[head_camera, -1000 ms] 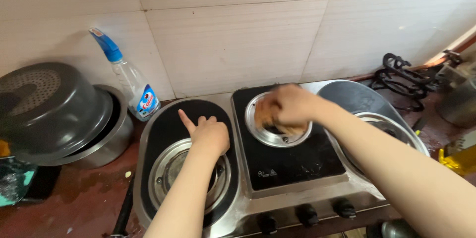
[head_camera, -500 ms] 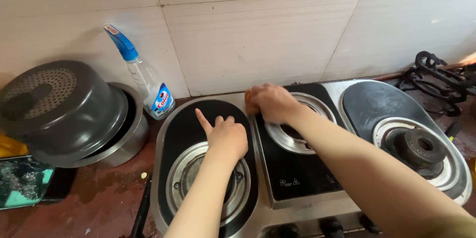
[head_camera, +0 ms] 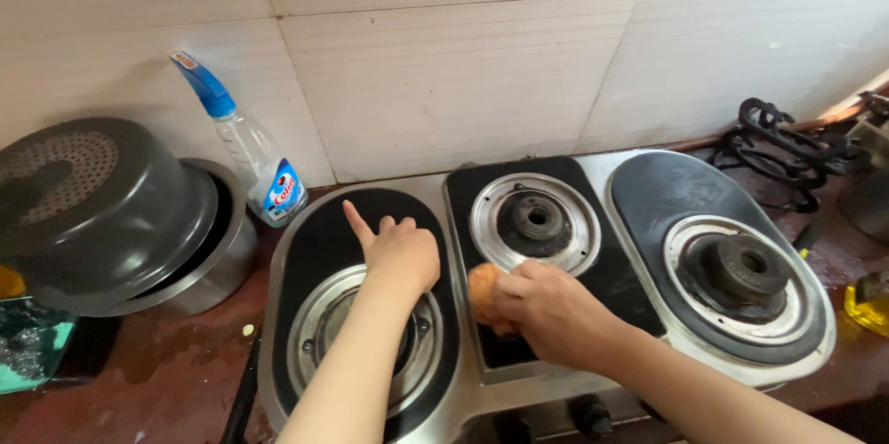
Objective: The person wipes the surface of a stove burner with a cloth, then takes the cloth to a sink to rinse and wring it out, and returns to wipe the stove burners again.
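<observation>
A three-burner gas stove (head_camera: 622, 187) with black glass panels and steel rings fills the middle of the counter. My left hand (head_camera: 400, 252) rests on the left panel, fingers mostly curled and the index finger pointing away, just above the left burner ring (head_camera: 319, 328). My right hand (head_camera: 546, 307) grips an orange-brown scrubbing pad (head_camera: 482, 294) and presses it on the front left part of the middle panel, below the middle burner (head_camera: 535, 220). The right burner (head_camera: 741, 268) stands uncovered.
A clear spray bottle (head_camera: 255, 162) with a blue nozzle leans on the tiled wall behind the stove. Dark inverted pots (head_camera: 102, 208) sit at left. Black pan supports (head_camera: 787, 143) lie at the back right. A yellow item (head_camera: 870, 300) is at the right edge.
My right hand with the pad has slid from the middle burner ring toward me, to the front left of the middle panel. My left hand has stayed on the left panel.
</observation>
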